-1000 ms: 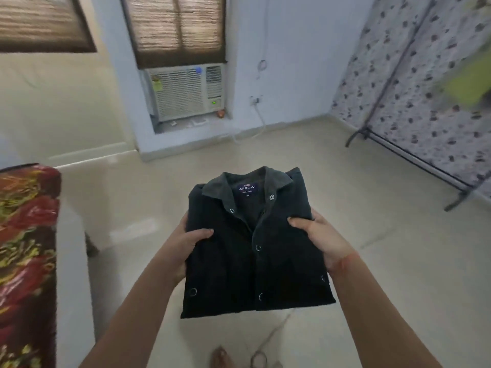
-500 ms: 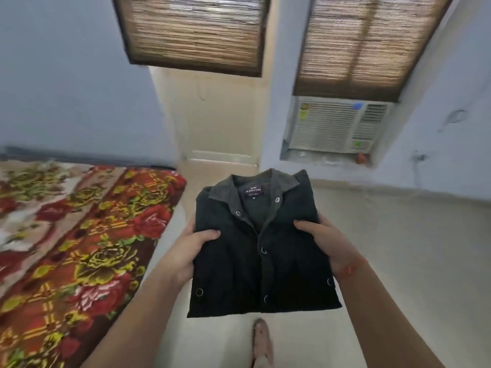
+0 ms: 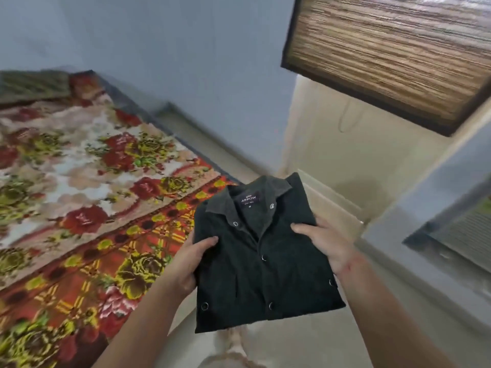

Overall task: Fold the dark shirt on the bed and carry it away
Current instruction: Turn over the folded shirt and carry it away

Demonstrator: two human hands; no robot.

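A bed (image 3: 148, 96) with a red-and-yellow floral blanket (image 3: 79, 195) meets a pale blue wall (image 3: 186, 62), near a bamboo window blind (image 3: 393, 57) and beige floor (image 3: 292, 341).

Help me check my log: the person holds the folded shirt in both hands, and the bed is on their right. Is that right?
One detail is wrong. The head view shows the bed on their left, not their right. The rest stands: the left hand and the right hand both hold the folded shirt.
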